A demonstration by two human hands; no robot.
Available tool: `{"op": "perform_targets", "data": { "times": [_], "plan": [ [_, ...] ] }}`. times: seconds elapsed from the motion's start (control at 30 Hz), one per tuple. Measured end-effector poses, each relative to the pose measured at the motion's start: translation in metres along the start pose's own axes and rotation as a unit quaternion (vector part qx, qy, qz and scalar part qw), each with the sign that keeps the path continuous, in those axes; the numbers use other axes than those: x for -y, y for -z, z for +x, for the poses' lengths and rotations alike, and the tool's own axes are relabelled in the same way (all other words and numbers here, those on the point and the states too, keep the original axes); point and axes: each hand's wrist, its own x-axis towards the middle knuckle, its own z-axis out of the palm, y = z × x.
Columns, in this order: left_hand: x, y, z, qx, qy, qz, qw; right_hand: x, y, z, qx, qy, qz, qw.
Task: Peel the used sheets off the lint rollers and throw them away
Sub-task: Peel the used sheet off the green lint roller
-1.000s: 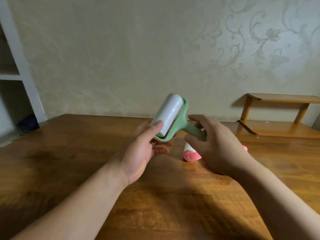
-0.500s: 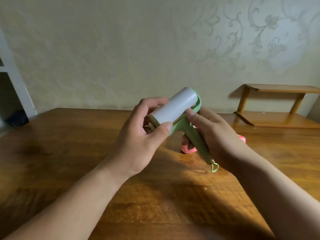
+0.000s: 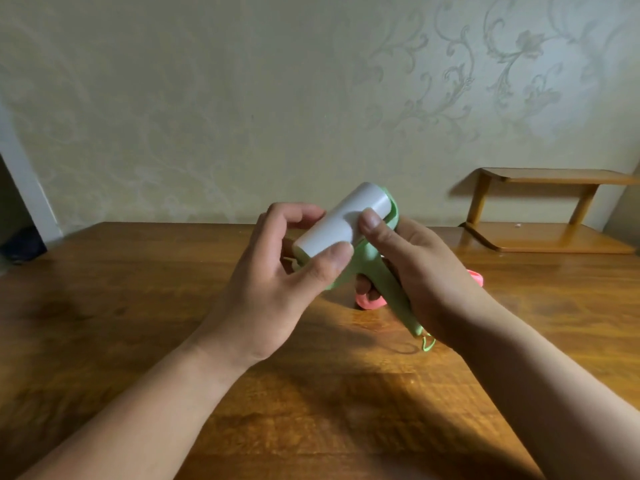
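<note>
Your left hand (image 3: 277, 282) pinches white roll of green lint roller (image 3: 346, 223), thumb at near end. Your right hand (image 3: 415, 268) grips its handle, thumb pressed on roll. Pink lint roller (image 3: 370, 301) on table (image 3: 138, 306), beyond right hand.

R thumb (image 3: 372, 220) now pressed on green roller's sheet (image 3: 346, 220).

A home room: floral patterned wallpaper (image 3: 485, 81), a wooden tabletop (image 3: 138, 306), and a small wooden shelf (image 3: 554, 209) against the wall.

Wooden table (image 3: 138, 306), small wooden shelf (image 3: 554, 237), patterned wall (image 3: 242, 98)
</note>
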Motion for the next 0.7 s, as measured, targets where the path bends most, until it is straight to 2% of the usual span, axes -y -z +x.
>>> {"op": "perform_targets", "data": {
  "times": [0.17, 0.3, 0.53, 0.7],
  "plan": [
    [-0.004, 0.008, 0.004, -0.012, 0.024, -0.015, 1.0, 0.007, -0.001, -0.005, 0.039, 0.044, -0.09, 0.994],
    [-0.011, 0.01, 0.004, 0.021, 0.037, -0.03, 0.999, 0.004, -0.005, -0.01, 0.07, 0.066, -0.191, 0.977],
    [-0.011, 0.012, 0.006, 0.019, 0.081, -0.082, 0.993, 0.008, -0.005, -0.013, 0.117, 0.046, -0.154, 0.98],
    [-0.01, 0.012, 0.006, 0.053, 0.092, -0.031, 0.994, 0.005, -0.001, -0.012, 0.125, 0.019, -0.109, 0.986]
  ]
}}
